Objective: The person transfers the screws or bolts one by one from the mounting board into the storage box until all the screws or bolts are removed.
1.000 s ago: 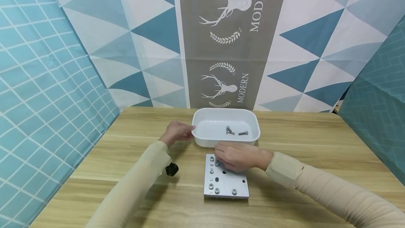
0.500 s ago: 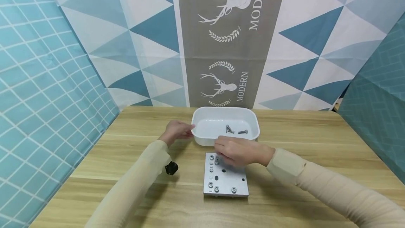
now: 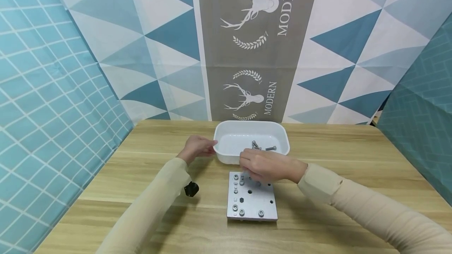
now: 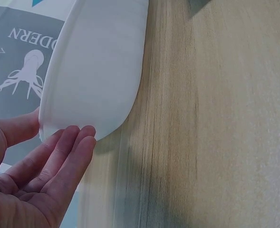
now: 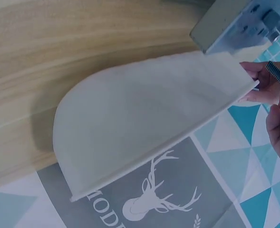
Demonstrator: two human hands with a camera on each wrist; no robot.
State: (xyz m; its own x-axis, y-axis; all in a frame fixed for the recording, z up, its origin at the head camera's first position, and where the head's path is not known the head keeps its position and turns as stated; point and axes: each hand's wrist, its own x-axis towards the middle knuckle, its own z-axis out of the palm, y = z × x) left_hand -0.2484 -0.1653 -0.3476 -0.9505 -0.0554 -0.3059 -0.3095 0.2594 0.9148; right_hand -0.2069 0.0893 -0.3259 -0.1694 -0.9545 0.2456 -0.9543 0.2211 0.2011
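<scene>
Screw (image 5: 275, 73) in right hand (image 3: 266, 166), tray (image 3: 226, 158) in left hand (image 3: 199, 146)

The fingers of the right hand are closed on the screw, pinching it at its head – the threaded end sticks out bare in the right wrist view. The fingers of the left hand grip one end of the white tray, thumb at the rim and the others bent against the outer wall.

Below the right hand lies the metal plate (image 3: 251, 203), flat on the desk (image 3: 197, 226) just on the near side of the tray. Several screws stand in it with their round heads up – most along its left side, one near the front right – and some holes show between them. The right hand hides part of its far edge. Inside the tray a few loose screws (image 3: 271, 148) lie toward the right.

A small black object (image 3: 191, 189) shows beside the left sleeve (image 3: 155, 203). Behind the desk hangs a wall covering (image 3: 247, 56) printed with stag heads, leaves and blue triangles.
</scene>
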